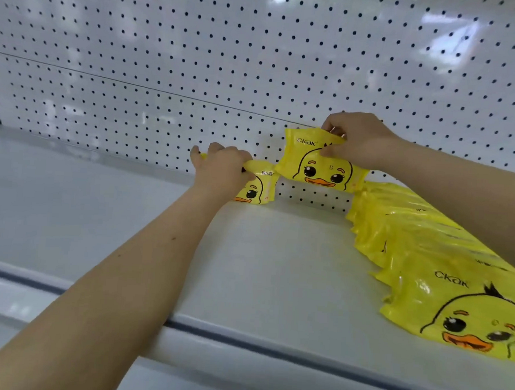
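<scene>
At the back of the shelf (246,254), mid-frame, the left hand (221,171) grips one standing duck pack (258,189) while the right hand (356,140) pinches another pack (318,165) aloft, seemingly to start a new row beside the full row (427,250)

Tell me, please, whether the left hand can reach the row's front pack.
Probably, once freed: the left hand grips another pack, but only bare shelf lies between it and the front pack.
</scene>
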Motion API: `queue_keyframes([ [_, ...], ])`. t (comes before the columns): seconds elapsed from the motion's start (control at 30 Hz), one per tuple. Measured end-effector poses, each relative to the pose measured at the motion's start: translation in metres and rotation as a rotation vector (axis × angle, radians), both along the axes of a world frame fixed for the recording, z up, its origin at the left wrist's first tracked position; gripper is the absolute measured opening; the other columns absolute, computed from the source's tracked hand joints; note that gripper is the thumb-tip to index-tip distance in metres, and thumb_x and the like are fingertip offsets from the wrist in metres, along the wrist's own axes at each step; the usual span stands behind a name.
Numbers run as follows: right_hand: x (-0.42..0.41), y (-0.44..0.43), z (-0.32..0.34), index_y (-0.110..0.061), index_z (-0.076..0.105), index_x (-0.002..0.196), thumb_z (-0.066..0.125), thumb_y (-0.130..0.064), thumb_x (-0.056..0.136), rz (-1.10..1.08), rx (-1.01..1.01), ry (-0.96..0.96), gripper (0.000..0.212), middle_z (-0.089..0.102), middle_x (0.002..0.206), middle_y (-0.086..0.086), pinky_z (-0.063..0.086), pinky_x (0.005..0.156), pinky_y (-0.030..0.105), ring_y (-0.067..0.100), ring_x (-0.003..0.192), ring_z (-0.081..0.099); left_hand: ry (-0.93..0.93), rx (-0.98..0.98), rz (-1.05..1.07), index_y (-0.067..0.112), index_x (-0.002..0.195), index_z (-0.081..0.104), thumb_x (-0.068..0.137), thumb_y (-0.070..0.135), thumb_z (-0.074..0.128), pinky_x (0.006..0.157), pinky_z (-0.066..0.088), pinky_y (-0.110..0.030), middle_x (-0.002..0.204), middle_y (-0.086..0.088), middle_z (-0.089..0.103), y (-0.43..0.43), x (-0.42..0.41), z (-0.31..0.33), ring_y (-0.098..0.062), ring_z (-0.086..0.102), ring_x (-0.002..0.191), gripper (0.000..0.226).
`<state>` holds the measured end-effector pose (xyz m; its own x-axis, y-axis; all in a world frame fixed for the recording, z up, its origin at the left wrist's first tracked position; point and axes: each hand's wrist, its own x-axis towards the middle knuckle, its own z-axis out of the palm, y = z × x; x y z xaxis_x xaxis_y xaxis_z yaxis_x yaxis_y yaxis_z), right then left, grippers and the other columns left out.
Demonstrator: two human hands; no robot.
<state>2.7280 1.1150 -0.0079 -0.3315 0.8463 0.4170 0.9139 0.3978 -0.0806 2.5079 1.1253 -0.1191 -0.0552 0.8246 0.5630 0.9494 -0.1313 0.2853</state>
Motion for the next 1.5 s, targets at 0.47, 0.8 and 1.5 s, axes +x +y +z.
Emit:
queue_keyframes([
  [0.47, 0.017, 0.047, -0.028, -0.020, 0.058, 0.103, 0.069, -0.034, 0.083, -0.074, 0.025, -0.210, 0.026, 0.056, 0.097, -0.001, 0.039, 0.070, 0.031, 0.023, 0.090, 0.053, -0.080, 0.154, -0.156, 0.030, 0.101, 0.063, 0.082, 0.040, 0.065, 0.097, 0.015, -0.039, 0.095, 0.011, 0.060, 0.001, -0.007, -0.010, -0.019, 0.038, 0.116, 0.022],
  [0.8, 0.013, 0.065, -0.049, -0.018, 0.051, 0.094, 0.066, -0.036, 0.085, -0.050, 0.080, -0.428, 0.025, 0.053, 0.089, 0.000, 0.032, 0.061, 0.030, 0.022, 0.084, 0.048, -0.083, 0.163, -0.182, 0.032, 0.099, 0.064, 0.082, 0.043, 0.065, 0.095, 0.017, -0.039, 0.088, 0.013, 0.052, 0.002, -0.010, -0.010, -0.018, 0.039, 0.114, 0.021],
  [1.5, -0.011, 0.002, 0.003, -0.033, 0.056, 0.122, 0.075, -0.043, 0.075, 0.176, -0.480, -0.124, 0.051, 0.061, 0.112, -0.018, 0.045, 0.087, 0.020, -0.002, 0.103, 0.058, -0.090, 0.111, -0.360, 0.033, 0.106, 0.066, 0.079, 0.052, 0.065, 0.087, 0.023, -0.033, 0.087, 0.019, 0.052, -0.018, 0.002, 0.002, -0.014, 0.045, 0.104, 0.033],
])
